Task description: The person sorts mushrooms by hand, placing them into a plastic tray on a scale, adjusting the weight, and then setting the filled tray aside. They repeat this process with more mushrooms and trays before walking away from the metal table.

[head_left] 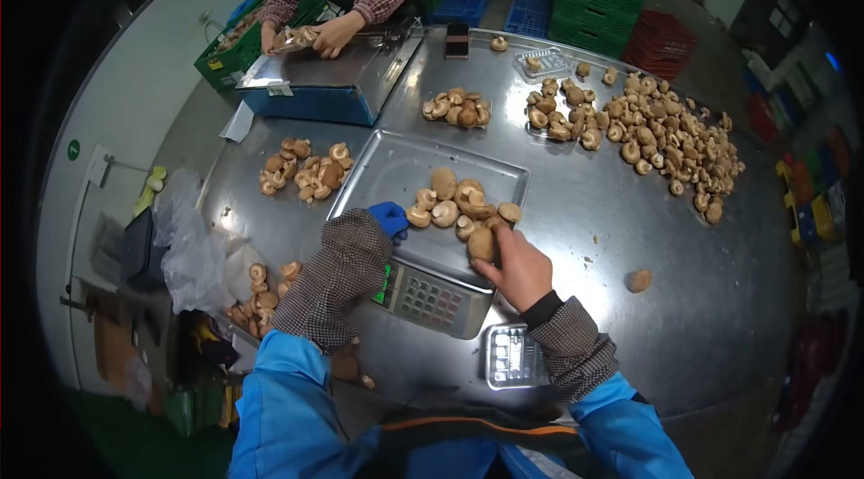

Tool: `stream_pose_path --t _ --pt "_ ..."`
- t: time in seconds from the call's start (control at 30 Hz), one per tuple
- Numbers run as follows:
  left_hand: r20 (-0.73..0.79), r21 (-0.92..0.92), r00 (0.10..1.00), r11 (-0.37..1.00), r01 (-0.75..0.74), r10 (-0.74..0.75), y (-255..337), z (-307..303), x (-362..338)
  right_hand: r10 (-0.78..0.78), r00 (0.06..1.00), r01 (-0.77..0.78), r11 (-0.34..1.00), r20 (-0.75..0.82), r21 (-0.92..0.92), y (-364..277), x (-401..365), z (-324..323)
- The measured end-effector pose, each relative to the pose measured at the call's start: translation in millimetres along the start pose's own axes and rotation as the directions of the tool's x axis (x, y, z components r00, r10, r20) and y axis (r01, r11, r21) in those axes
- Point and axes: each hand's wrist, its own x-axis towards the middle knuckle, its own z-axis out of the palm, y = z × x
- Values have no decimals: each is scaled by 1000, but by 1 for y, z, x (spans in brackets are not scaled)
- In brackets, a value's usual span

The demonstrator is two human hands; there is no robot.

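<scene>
My right hand (520, 267) is bare and closed around a brown mushroom (482, 245), thumb and fingers at its sides. It is over the right side of the metal pan of a weighing scale (432, 150). Several more mushrooms (472, 198) lie grouped in the pan, caps and stems facing different ways. My left hand (390, 220), in a blue glove, rests by the left of this group, near one mushroom (418, 215); its fingers are mostly hidden by the checked sleeve. Below the pan sits the scale's keypad (430, 299) with a green display.
Loose mushrooms (670, 132) are heaped at the right, beside filled trays (558, 123). An empty clear tray (515, 357) lies near my right sleeve. Mushroom groups (306, 171) and a plastic bag (193, 249) are on the left. Across the table, a co-worker's hands (337, 33) hold a tray of mushrooms.
</scene>
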Motion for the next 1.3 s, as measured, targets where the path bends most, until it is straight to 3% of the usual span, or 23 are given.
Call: stream_pose_path --t 0.1,0.2,0.23,0.33,0.37,0.47,0.57,0.67,0.8,0.93,0.97,1.07,1.17,1.3 --pt "28 16 1000 1000 7 -7 0 -2 8 19 1000 -17 997 -24 78 -5 3 9" --pt "40 23 999 999 30 -31 1 -3 9 135 987 -114 969 -82 221 -5 -3 9" --pt "42 47 998 998 41 -43 5 -2 7 202 976 -180 957 -80 226 -4 -6 11" --pt "16 70 999 997 41 -42 12 3 2 180 952 -158 982 -250 106 -4 -5 22" --pt "-1 71 999 997 33 -33 13 4 2 216 946 -199 975 -240 96 -6 -4 24" --pt "14 104 999 994 40 -42 4 2 13 388 913 -339 894 -127 294 -18 -1 15" --pt "35 110 997 992 59 -63 10 -1 6 346 904 -287 927 -251 243 -8 2 13" --pt "52 138 998 990 38 -46 0 0 17 77 923 -96 995 -377 -32 0 6 29" --pt "34 206 997 977 57 -65 8 2 10 296 939 -295 955 -177 34 -2 16 33" --pt "29 161 1000 987 3 -8 3 1 8 256 963 -260 965 -87 -33 11 31 21" --pt "27 141 1000 990 -17 13 1 0 7 232 969 -235 971 -80 -37 14 33 21" --pt "38 214 982 959 -188 184 -10 -4 7 83 962 -69 996 -259 63 34 26 32" --pt "-15 55 998 996 -68 69 -13 -18 2 310 947 -282 927 -83 246 34 3 0" --pt "-119 34 990 997 -74 77 -15 -50 -13 300 947 -263 929 -115 261 68 -27 -2"
